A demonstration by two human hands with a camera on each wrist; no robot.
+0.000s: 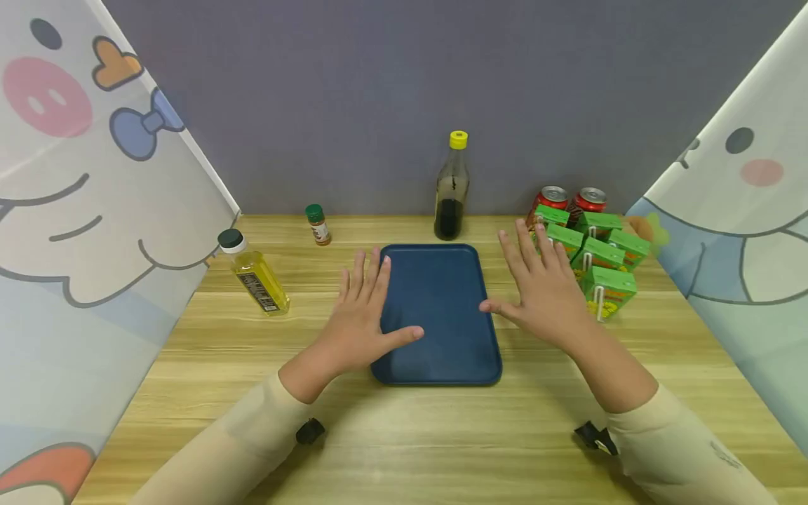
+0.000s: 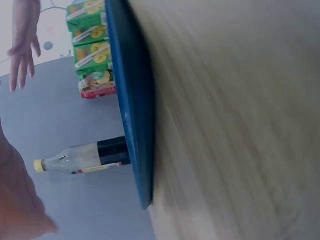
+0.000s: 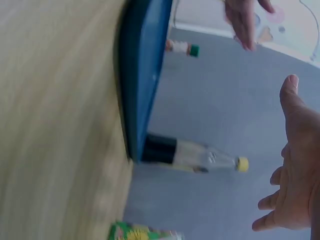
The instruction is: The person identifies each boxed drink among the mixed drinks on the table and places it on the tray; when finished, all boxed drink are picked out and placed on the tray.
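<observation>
My left hand (image 1: 361, 330) hovers at the left edge of a dark blue tray (image 1: 435, 315), palm down with its fingers straight and spread. Over on the other side, my right hand (image 1: 548, 298) is held up between the tray and a group of green drink cartons (image 1: 609, 284), its fingers also spread. Neither hand holds anything. Both wrist views show the hands raised above the level of the tray (image 2: 131, 100). In the right wrist view, the thumb and fingers of the right hand (image 3: 297, 170) stand well apart. Nothing lies on the tray.
Behind the tray stands a dark sauce bottle (image 1: 451, 203) with a yellow cap. Two red cans (image 1: 590, 201) are behind the cartons. At left are a bottle of yellow oil (image 1: 257, 277) and a small green-capped spice jar (image 1: 318, 226). Panels enclose the wooden table (image 1: 429, 442).
</observation>
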